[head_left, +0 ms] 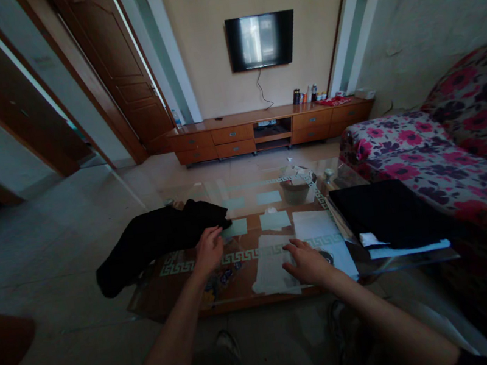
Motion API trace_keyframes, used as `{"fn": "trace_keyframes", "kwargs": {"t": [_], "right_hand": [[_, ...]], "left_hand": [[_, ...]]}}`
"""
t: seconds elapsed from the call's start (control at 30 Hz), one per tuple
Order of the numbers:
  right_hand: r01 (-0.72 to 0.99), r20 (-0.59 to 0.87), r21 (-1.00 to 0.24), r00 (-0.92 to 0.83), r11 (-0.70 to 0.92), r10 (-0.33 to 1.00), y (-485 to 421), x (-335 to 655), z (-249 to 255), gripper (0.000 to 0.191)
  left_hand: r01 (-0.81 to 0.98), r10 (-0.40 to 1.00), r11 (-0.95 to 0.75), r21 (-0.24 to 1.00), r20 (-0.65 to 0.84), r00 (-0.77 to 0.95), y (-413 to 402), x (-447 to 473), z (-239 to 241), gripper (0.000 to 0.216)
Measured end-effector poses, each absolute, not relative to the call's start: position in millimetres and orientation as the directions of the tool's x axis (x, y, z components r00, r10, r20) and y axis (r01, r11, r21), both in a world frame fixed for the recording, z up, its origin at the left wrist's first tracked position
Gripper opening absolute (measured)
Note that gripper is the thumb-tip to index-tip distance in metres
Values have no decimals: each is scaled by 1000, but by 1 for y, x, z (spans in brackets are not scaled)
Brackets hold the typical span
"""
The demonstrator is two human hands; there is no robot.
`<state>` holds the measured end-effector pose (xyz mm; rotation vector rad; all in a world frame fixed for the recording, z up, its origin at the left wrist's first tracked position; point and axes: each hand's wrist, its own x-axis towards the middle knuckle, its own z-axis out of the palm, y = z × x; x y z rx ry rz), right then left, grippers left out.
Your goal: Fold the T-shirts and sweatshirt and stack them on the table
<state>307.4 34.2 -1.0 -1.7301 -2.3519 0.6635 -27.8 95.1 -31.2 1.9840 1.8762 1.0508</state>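
My left hand (210,248) is over the glass table, fingers stretched out and nothing visible in them. Its fingertips are close to the right end of a black garment (155,236), which lies in a loose, long heap across the table's left side; whether they touch it I cannot tell. My right hand (306,261) is open, fingers spread and empty, above white paper sheets (271,264) that seem to lie under the glass. To its right rests a black cloth (381,210), folded flat, with a white piece (370,239) and a pale edge showing at its front.
The glass tabletop (176,268) has a key-pattern border and a lower shelf. Behind it stands a bin (299,189). A flowered sofa (407,138) is on the right. Along the far wall runs a wooden cabinet (233,134) beneath a television (262,41).
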Motion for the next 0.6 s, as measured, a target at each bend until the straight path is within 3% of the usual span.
{"fn": "trace_keyframes", "kwargs": {"t": [0.13,0.27,0.37,0.47,0.6], "right_hand": [[792,-64,-562,-331,240,942,35,306,-7,69],[685,2,-706,-256,182,967,39,313,-14,85],[575,5,-798,-293,180,956,41,323,-14,51],[497,38,-843,-326,205,945,39,331,-9,29],[402,130,-879,-318,257,939,34,333,1,35]], "left_hand": [[557,935,-348,754,320,151,54,38,8,36],[334,901,-362,870,234,365,14,84,43,31],[229,856,-286,931,140,498,3,98,50,29],[239,894,-242,941,120,431,10,95,40,29],[552,977,-212,807,159,143,28,74,16,46]]}}
